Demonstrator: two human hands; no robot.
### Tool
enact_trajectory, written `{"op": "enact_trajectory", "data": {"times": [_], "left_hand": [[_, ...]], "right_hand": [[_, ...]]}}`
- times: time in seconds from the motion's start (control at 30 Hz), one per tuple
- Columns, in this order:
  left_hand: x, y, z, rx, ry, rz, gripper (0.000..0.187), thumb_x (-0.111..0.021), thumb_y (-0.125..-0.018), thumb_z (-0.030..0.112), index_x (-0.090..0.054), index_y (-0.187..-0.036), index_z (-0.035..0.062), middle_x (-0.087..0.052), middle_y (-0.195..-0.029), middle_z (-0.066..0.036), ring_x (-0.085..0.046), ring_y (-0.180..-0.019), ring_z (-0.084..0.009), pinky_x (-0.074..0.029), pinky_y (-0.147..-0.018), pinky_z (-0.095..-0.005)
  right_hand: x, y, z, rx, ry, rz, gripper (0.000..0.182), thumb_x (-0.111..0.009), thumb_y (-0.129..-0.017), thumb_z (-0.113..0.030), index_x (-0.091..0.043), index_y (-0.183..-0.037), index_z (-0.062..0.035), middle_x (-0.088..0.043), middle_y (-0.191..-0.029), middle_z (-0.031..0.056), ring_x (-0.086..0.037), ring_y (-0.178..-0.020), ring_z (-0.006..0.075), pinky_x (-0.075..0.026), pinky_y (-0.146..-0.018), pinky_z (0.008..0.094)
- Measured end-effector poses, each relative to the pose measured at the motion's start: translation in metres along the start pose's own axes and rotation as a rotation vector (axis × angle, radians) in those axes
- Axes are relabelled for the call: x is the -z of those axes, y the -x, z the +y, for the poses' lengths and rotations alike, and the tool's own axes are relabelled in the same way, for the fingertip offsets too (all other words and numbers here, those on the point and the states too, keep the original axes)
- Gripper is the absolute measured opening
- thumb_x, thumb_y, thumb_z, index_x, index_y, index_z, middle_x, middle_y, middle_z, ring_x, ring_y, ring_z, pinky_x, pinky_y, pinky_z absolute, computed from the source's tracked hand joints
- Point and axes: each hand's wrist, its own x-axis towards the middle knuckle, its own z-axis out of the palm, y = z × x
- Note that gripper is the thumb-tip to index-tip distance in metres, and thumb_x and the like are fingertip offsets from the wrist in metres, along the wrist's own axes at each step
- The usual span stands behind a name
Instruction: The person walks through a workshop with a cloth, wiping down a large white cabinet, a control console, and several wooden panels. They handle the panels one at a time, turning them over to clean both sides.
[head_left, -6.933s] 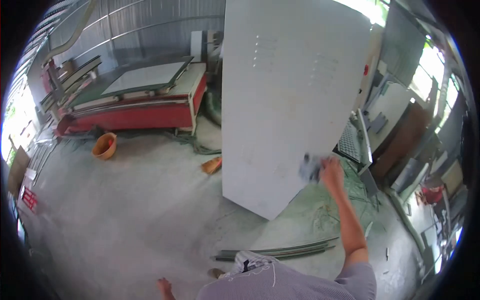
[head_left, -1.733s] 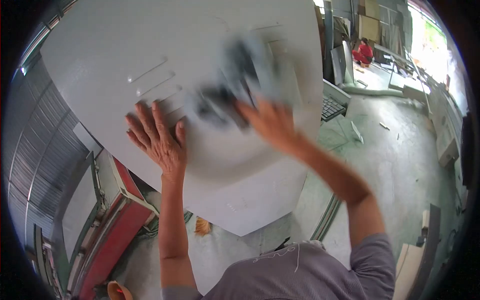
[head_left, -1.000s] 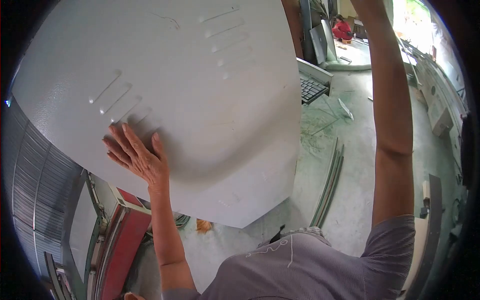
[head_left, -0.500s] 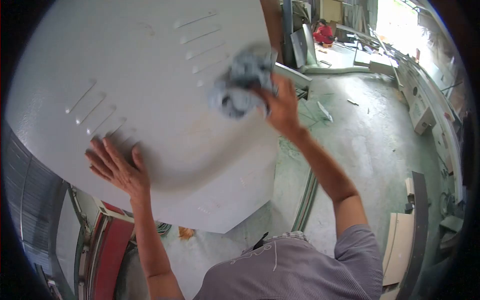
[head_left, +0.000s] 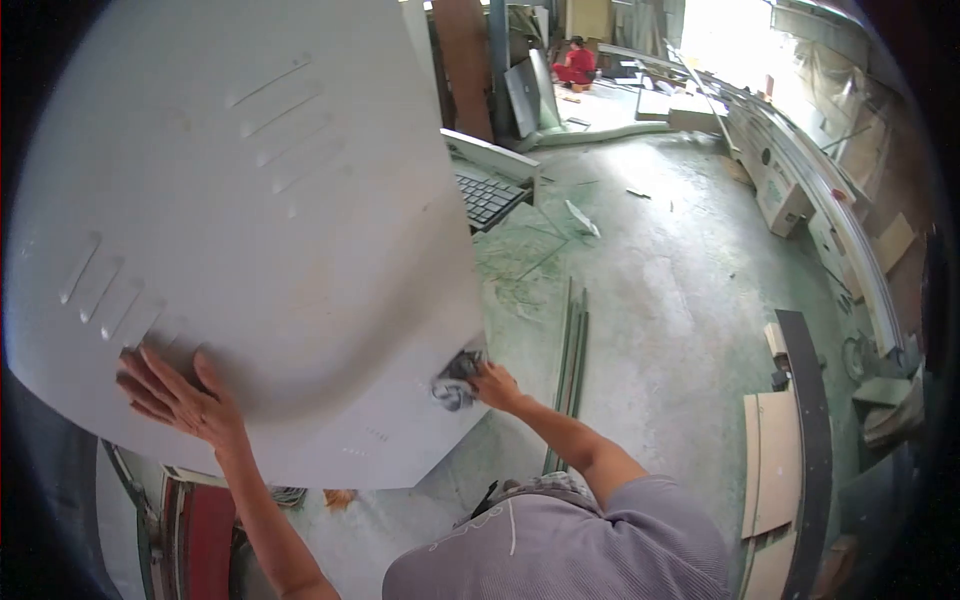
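A large light grey panel [head_left: 330,290] with rows of raised louvre slots fills the left and centre of the view. My left hand [head_left: 180,400] lies on it with the fingers spread, just below the lower-left slots, and holds nothing. Near the panel's lower right edge, my right hand [head_left: 495,387] grips a crumpled grey-blue cloth [head_left: 455,385] pressed against the surface. The tips of its fingers are partly hidden by the cloth.
A person in red [head_left: 575,64] sits low at the far back. Metal strips [head_left: 570,370] lie on the floor right of the panel. Boards [head_left: 775,465] lie at the lower right, and a red object [head_left: 208,540] stands at the lower left.
My right hand has moved down with the cloth, from beside the upper slots to the panel's lower right edge. The view has shifted right, while my left hand stays below the slots.
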Motion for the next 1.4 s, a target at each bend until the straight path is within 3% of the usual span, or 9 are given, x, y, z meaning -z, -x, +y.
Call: {"op": "enact_trajectory", "data": {"times": [0.1,0.3,0.37,0.63,0.7,0.83,1.1,1.33,1.4], "left_hand": [[-0.003,0.008,0.003,0.003,0.004,0.009,0.054,-0.034,-0.087,0.045,-0.031,-0.130,0.0112,-0.028,-0.135,-0.010,-0.022,-0.124,-0.0357,-0.019,-0.096,-0.0529],[-0.008,0.033,0.003,0.021,-0.002,-0.024,0.055,-0.032,-0.086,0.048,-0.031,-0.130,0.0154,-0.026,-0.136,-0.009,-0.021,-0.124,-0.0346,-0.018,-0.098,-0.0527],[-0.003,0.036,0.004,0.017,0.035,-0.082,0.056,-0.038,-0.086,0.043,-0.029,-0.130,0.0102,-0.022,-0.136,-0.014,-0.016,-0.125,-0.0378,-0.016,-0.097,-0.0532],[-0.003,0.064,0.024,0.088,0.093,-0.120,0.056,-0.040,-0.085,0.045,-0.030,-0.130,0.0146,-0.021,-0.136,-0.015,-0.014,-0.126,-0.0378,-0.012,-0.098,-0.0540],[-0.002,0.070,0.027,0.086,0.103,-0.135,0.055,-0.042,-0.085,0.042,-0.030,-0.130,0.0129,-0.020,-0.137,-0.016,-0.012,-0.126,-0.0377,-0.012,-0.098,-0.0538],[0.000,0.071,0.029,0.082,0.108,-0.165,0.056,-0.045,-0.085,0.039,-0.029,-0.131,0.0114,-0.017,-0.137,-0.016,-0.008,-0.127,-0.0378,-0.011,-0.098,-0.0535],[0.004,0.072,0.028,0.063,0.118,-0.180,0.056,-0.046,-0.084,0.036,-0.028,-0.131,0.0120,-0.016,-0.138,-0.017,-0.009,-0.127,-0.0391,-0.010,-0.097,-0.0549],[0.008,0.075,0.029,0.089,0.113,-0.224,0.055,-0.044,-0.085,0.037,-0.029,-0.130,0.0110,-0.018,-0.136,-0.019,-0.012,-0.126,-0.0405,-0.012,-0.097,-0.0555],[0.008,0.080,0.031,0.090,0.119,-0.225,0.055,-0.045,-0.085,0.035,-0.028,-0.130,0.0096,-0.018,-0.136,-0.019,-0.012,-0.125,-0.0407,-0.013,-0.097,-0.0555]], "right_hand": [[-0.027,0.053,0.025,-0.047,0.052,-0.227,0.023,-0.051,-0.071,-0.018,-0.061,-0.092,-0.0190,-0.050,-0.088,0.0120,-0.051,-0.085,0.0302,-0.045,-0.071,0.0404],[-0.039,0.173,0.079,-0.418,0.024,-0.505,0.027,-0.051,-0.069,-0.017,-0.061,-0.094,-0.0197,-0.051,-0.094,0.0140,-0.051,-0.089,0.0309,-0.045,-0.074,0.0394],[-0.038,0.212,0.090,-0.625,-0.063,-0.431,0.026,-0.052,-0.068,-0.017,-0.061,-0.092,-0.0187,-0.051,-0.095,0.0150,-0.050,-0.089,0.0316,-0.045,-0.074,0.0402],[-0.014,0.308,0.090,-1.184,-0.171,-0.457,0.037,-0.059,-0.067,-0.025,-0.057,-0.103,-0.0194,-0.048,-0.105,0.0156,-0.048,-0.101,0.0315,-0.043,-0.081,0.0403],[-0.019,0.323,0.084,-1.317,-0.178,-0.360,0.039,-0.059,-0.067,-0.028,-0.057,-0.105,-0.0193,-0.047,-0.107,0.0159,-0.048,-0.101,0.0320,-0.043,-0.082,0.0400],[-0.023,0.323,0.073,-1.346,-0.200,-0.314,0.039,-0.059,-0.067,-0.027,-0.057,-0.106,-0.0190,-0.047,-0.107,0.0157,-0.049,-0.100,0.0321,-0.043,-0.081,0.0406],[-0.025,0.283,0.079,-1.181,-0.276,-0.248,0.037,-0.058,-0.066,-0.025,-0.058,-0.103,-0.0179,-0.051,-0.101,0.0187,-0.052,-0.095,0.0338,-0.044,-0.080,0.0409],[-0.035,0.281,0.083,-1.109,-0.253,-0.318,0.037,-0.059,-0.065,-0.026,-0.059,-0.102,-0.0208,-0.051,-0.101,0.0176,-0.052,-0.094,0.0340,-0.045,-0.078,0.0406],[-0.038,0.286,0.084,-1.041,-0.235,-0.280,0.033,-0.057,-0.063,-0.025,-0.060,-0.092,-0.0104,-0.056,-0.088,0.0212,-0.056,-0.084,0.0353,-0.046,-0.071,0.0414]]}}
